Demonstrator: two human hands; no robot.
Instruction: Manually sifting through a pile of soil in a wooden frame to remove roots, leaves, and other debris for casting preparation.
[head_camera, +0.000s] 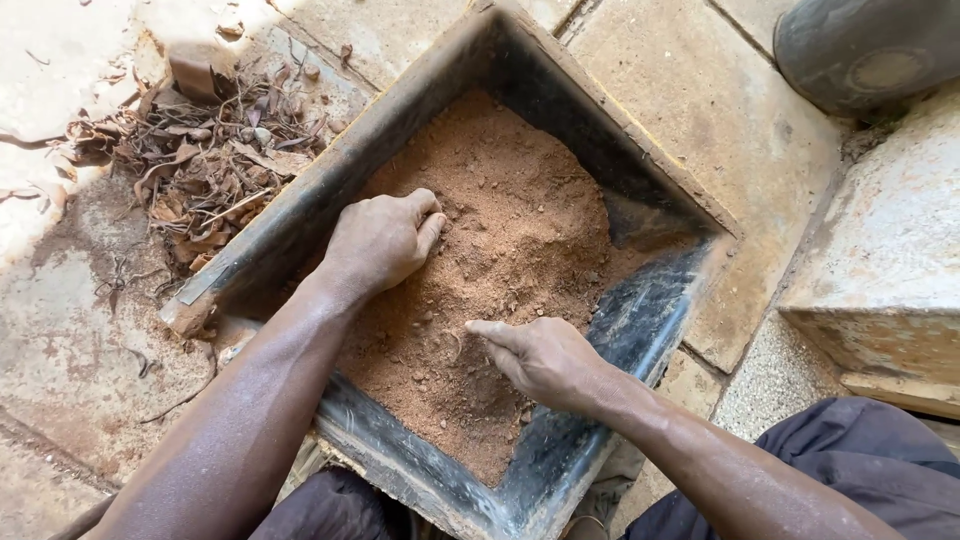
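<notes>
In the head view, a square black plastic tub (640, 310) with worn, scuffed walls sits cornerwise on pale stone paving slabs (720, 110). It holds a mound of dry reddish-brown soil (500, 230) with small lumps in it, heaped toward the tub's far corner and spread down to its near one.

The left hand (380, 240) rests on the soil near the tub's left wall, palm down, fingers curled under and dug into the loose earth; whether they grip a clump cannot be told. The right hand (540, 355) lies on the soil nearer the tub's near-right wall, thumb stretched out toward the left, the other fingers bent down into the soil and hidden by the back of the hand. The hands are apart, with bare soil between them.

Left of the tub, against its outer wall, lies a heap of dry brown leaves and twigs (210, 160). Beyond the tub's far-right side stands a dark grey rounded vessel (860, 50), cut off by the frame. Right of the tub is a pale concrete block (890, 250). Dark cloth (830, 450) covers the person's knees below the tub.
</notes>
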